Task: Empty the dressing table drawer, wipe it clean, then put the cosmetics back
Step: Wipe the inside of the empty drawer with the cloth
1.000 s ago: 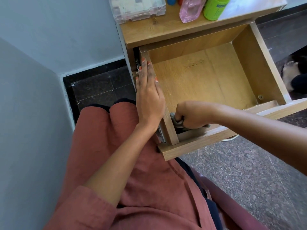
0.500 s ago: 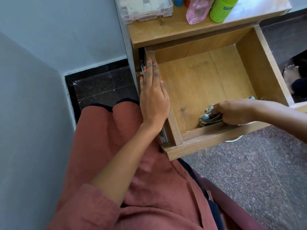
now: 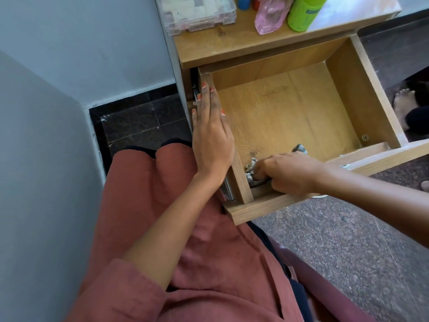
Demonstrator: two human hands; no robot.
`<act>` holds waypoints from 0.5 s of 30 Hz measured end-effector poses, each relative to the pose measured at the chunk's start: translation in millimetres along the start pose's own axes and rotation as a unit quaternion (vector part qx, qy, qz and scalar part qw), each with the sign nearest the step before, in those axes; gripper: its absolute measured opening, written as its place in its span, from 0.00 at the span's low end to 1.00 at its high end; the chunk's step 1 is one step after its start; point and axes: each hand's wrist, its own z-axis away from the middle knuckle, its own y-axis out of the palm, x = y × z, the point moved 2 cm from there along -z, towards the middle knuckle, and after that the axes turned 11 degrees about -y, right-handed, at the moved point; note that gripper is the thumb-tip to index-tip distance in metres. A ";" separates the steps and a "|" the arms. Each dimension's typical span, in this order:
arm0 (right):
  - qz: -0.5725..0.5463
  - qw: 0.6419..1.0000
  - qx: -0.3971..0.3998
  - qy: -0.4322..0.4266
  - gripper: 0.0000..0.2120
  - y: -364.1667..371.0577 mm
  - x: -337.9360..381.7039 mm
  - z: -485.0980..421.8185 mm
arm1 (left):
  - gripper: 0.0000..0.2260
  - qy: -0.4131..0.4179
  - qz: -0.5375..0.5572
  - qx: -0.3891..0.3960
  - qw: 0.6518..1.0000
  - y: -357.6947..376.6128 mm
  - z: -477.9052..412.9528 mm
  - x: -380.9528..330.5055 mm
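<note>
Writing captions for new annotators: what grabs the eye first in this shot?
The pulled-out wooden drawer, empty but for a cloth, fills the upper right. At its near left corner the right hand grips the grey patterned cloth against the drawer floor, while the left hand lies flat along the drawer's left wall. On the table top behind sit a green bottle, a pink packet and a clear plastic box.

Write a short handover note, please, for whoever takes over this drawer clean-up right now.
Left hand: open, flat on the left wall of the drawer.
Right hand: grips the cloth in the drawer's near left corner.
Drawer: pulled out, emptied.
Green bottle, pink container, clear box: on the tabletop.
Done: emptying. Left: finish wiping, put those back.
</note>
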 end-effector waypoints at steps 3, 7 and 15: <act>0.029 0.999 0.020 0.019 0.13 -3.5 -13.8 3.4 | 0.20 0.004 -0.004 0.002 1.000 0.1 0.6 -0.2; 0.086 0.989 0.050 0.109 0.13 -9.8 -50.6 12.6 | 0.20 0.003 -0.003 -0.006 1.000 0.5 0.0 0.7; 0.039 0.995 0.033 0.081 0.12 -3.0 -32.4 14.6 | 0.20 0.001 0.002 -0.007 1.000 1.2 -0.2 0.7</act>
